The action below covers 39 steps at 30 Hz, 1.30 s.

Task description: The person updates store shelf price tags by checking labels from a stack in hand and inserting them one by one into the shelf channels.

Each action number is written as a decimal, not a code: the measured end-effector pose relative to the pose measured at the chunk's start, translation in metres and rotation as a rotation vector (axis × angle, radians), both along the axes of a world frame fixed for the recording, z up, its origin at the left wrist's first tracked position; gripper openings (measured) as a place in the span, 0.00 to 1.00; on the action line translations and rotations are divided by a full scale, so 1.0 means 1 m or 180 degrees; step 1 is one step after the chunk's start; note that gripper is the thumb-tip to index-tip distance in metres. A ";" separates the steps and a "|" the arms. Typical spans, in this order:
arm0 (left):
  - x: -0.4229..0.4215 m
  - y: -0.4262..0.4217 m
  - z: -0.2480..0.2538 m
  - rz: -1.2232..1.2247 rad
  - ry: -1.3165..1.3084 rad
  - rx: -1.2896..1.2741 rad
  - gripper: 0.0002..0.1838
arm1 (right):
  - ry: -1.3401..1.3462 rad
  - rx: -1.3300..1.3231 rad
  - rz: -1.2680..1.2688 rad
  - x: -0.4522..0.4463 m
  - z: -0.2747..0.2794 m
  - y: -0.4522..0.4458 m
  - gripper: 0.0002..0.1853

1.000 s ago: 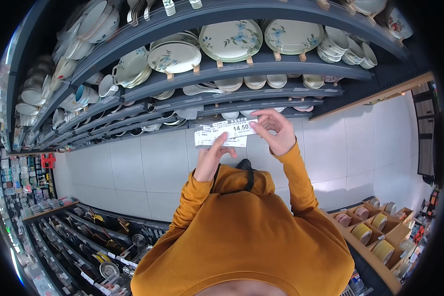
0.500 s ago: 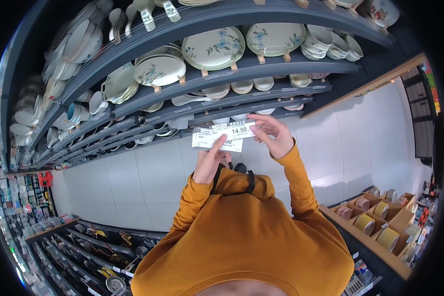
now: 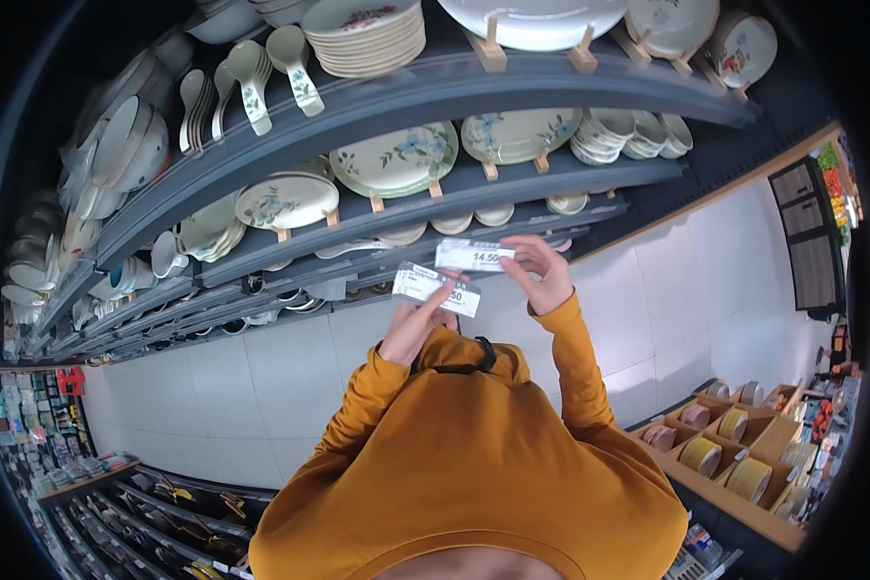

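Observation:
My left hand (image 3: 418, 319) pinches a stack of white price labels (image 3: 425, 291) by its right part, the thumb lying on top. A single price label reading 14.50 (image 3: 469, 256) is in my right hand (image 3: 543, 274), gripped at its right end between thumb and fingers. That label is just above and to the right of the stack, nearer the shelves. How many labels the stack has cannot be made out.
Ahead, dark shelves (image 3: 358, 97) hold floral oval plates (image 3: 394, 159), bowls, spoons (image 3: 251, 85) and stacked dishes (image 3: 365, 37). Behind me at the right is a wooden compartment rack (image 3: 681, 483) with rolled goods. More shelves with kitchenware (image 3: 179, 512) stand behind at the left.
The 14.50 label in my right hand has come away from the stack in my left hand. The head view has shifted, so the shelves appear lower and larger.

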<state>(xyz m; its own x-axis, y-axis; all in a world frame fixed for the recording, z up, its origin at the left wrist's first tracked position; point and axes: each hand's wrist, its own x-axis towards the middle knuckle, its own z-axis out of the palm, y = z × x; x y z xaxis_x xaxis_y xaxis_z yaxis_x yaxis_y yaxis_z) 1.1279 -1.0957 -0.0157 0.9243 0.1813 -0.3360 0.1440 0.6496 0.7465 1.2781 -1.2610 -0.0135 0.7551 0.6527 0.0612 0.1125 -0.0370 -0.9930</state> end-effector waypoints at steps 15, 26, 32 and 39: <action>0.027 0.011 -0.021 -0.0057 -0.0106 -0.0381 0.18 | -0.1544 -0.0881 0.0153 0.170 -0.061 0.039 0.10; 0.009 -0.040 -0.019 0.0407 0.0014 -0.0359 0.18 | -0.1236 -0.0762 0.0628 0.194 -0.069 0.034 0.12; 0.009 -0.095 -0.019 0.0588 0.0002 -0.0430 0.18 | -0.1674 -0.0914 0.0882 0.204 -0.070 0.030 0.13; -0.019 -0.163 -0.033 0.1131 0.0183 -0.0711 0.18 | -0.1848 -0.0930 0.0875 0.210 -0.080 0.021 0.14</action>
<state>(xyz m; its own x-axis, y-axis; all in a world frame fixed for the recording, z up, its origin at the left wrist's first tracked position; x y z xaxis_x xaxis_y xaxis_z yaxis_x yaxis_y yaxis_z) 1.1091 -1.2589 -0.0490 0.7961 0.4021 -0.4523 -0.0809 0.8114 0.5789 1.4881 -1.2396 -0.0938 0.4588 0.8664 0.1973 0.6646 -0.1872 -0.7234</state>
